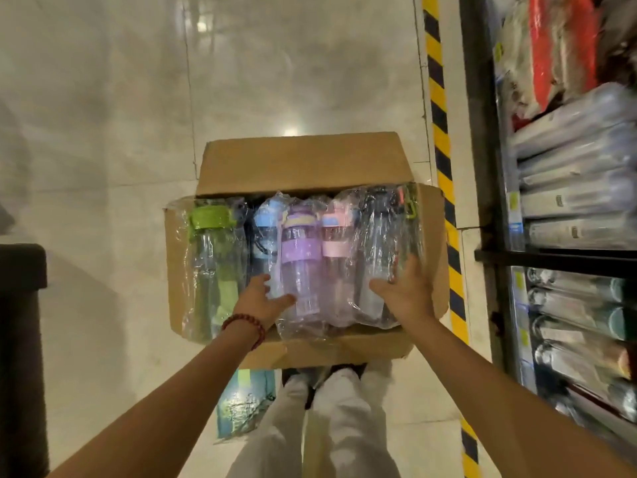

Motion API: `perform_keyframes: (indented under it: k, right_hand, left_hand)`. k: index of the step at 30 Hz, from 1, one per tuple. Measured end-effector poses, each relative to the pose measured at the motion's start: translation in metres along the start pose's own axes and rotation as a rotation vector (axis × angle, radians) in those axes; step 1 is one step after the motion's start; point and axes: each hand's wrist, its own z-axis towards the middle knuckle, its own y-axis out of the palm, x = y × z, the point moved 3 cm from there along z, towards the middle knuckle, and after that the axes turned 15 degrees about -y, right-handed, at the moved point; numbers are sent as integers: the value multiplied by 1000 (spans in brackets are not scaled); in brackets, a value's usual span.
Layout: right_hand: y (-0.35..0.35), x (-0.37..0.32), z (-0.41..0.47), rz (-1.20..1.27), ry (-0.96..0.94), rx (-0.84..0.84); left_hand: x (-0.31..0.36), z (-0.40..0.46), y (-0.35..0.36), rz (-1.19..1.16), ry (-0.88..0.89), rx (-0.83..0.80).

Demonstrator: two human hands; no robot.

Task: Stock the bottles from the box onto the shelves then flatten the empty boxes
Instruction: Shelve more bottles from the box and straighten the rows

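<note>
Both hands reach down into the load together, fingers spread and gripping nothing yet: the left hand [263, 298], with a red bead bracelet [245, 325] on its wrist, touches the lower body of a bottle, and the right hand [406, 291] lies flat on the crinkled wrap further right.

Largest in view, the dark metal shelving unit [558, 257] runs down the right edge, its tiers already packed with wrapped bottles lying side by side, so the stock has only a short way to travel. A yellow-and-black striped floor strip [444, 174] marks its foot.

Next, the open brown cardboard box [303, 163] sits on the pale tiles just ahead of the person's feet, flaps folded outward so the contents can be lifted straight up (it looks close to full, so the task is probably at an early stage).

Inside, bottles lie in a row, each in clear film: the green-lidded clear plastic bottle [210, 250] at far left, the purple-banded clear plastic bottle [298, 260] beside the left hand, the pink-banded clear plastic bottle [336, 243] next to it. Slippery film likely explains the two-handed approach.

Smallest, a flat blue-green plastic packet [243, 401] lies on the floor by the left leg.
</note>
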Motion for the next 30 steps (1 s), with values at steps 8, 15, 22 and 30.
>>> perform_keyframes:
  k: [8, 15, 22, 30]
  right_hand:
    - [29, 12, 50, -151, 52, 22]
    - [35, 20, 59, -140, 58, 68]
    - [20, 11, 36, 73, 125, 49]
    - [-36, -23, -29, 409, 51, 65]
  left_hand:
    - [19, 63, 39, -33, -78, 89]
    - [28, 78, 59, -9, -182, 148]
    - [21, 47, 60, -290, -165, 112]
    - [28, -44, 25, -324, 23, 43]
